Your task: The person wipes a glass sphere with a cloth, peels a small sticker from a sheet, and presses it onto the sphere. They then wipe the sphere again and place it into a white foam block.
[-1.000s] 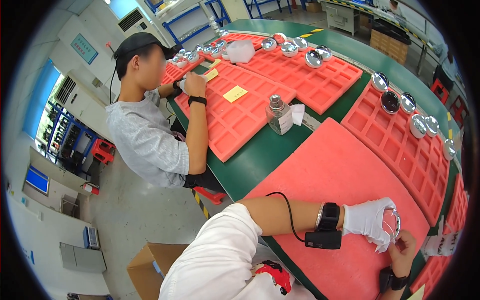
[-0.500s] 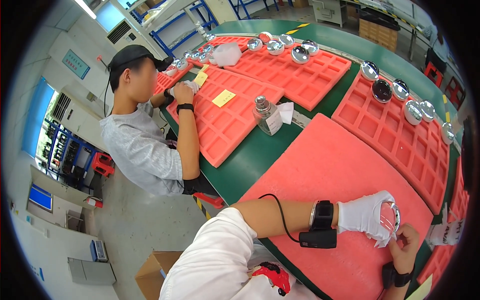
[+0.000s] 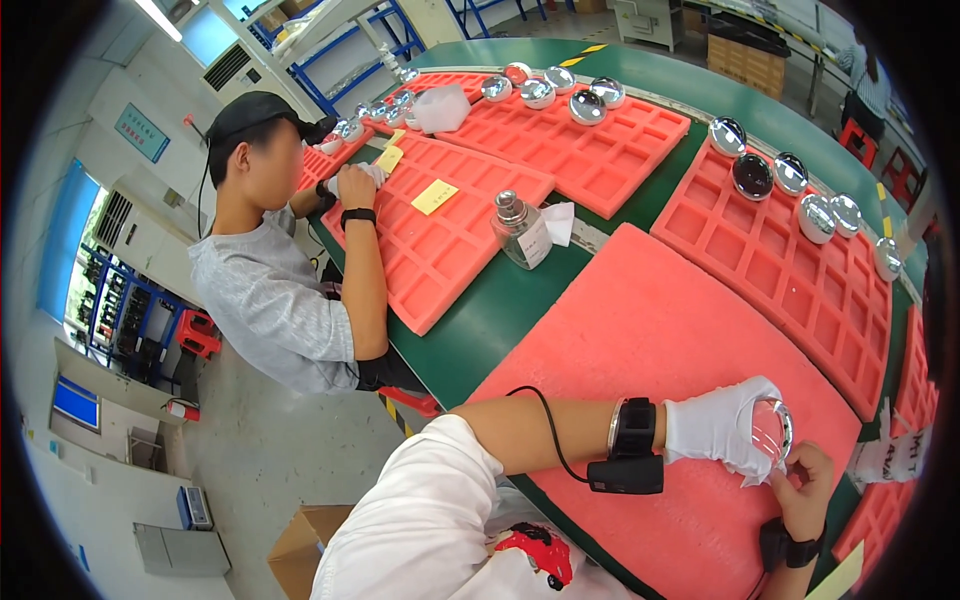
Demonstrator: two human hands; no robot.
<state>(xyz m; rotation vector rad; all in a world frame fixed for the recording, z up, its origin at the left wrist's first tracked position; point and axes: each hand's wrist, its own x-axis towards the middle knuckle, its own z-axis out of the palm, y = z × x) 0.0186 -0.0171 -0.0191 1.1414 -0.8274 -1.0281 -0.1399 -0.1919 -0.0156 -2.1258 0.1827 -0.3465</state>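
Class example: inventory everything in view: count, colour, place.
Held dome: 1, silvery, lower right
Other domes: over twelve, silvery, on trays
Trays: at least five, pink, on table
Mat: 1, pink, lower right
Bottle: 1, clear, centre
Tissue: 1, white, beside bottle
Unclear lump: 1, whitish, upper middle
Notes: at least two, yellow, upper left
Table: 1, green, centre
Co-workers: 2, grey-shirted left, another upper right
Open box: 1, brown, bottom
Stools: several, red, floor
Extinguisher: 1, red, left
Left hand: 1, white-gloved, holding dome
Right hand: 1, bare, near dome's edge
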